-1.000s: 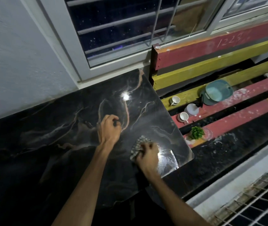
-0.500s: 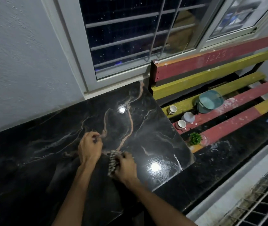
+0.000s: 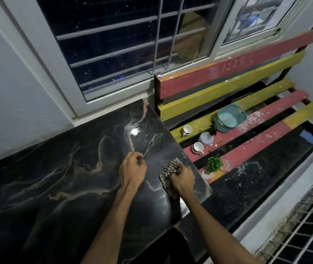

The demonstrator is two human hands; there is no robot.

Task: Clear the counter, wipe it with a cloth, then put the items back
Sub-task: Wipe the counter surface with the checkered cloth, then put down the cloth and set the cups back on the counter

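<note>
A black marble counter (image 3: 60, 178) with pale veins fills the lower left. My right hand (image 3: 183, 179) presses a crumpled checked cloth (image 3: 168, 171) onto the counter close to its right edge. My left hand (image 3: 132, 168) rests on the counter just left of the cloth, fingers curled in, with nothing visible in it. On the red and yellow slatted bench (image 3: 256, 141) to the right stand two white cups (image 3: 187, 129) (image 3: 198, 147), a pale lidded jar (image 3: 205, 139), a teal bowl (image 3: 230, 117) and a small green plant (image 3: 214, 164).
A barred window (image 3: 132, 44) runs along the back wall above the counter. A lower dark stone ledge (image 3: 247, 189) lies beyond the counter's right edge, with a blue item (image 3: 308, 136) at its far end. A metal grille (image 3: 304, 231) is at bottom right.
My right hand has slid the cloth to the right, from mid-counter back toward the counter's right edge. My left hand has shifted right along with it.
</note>
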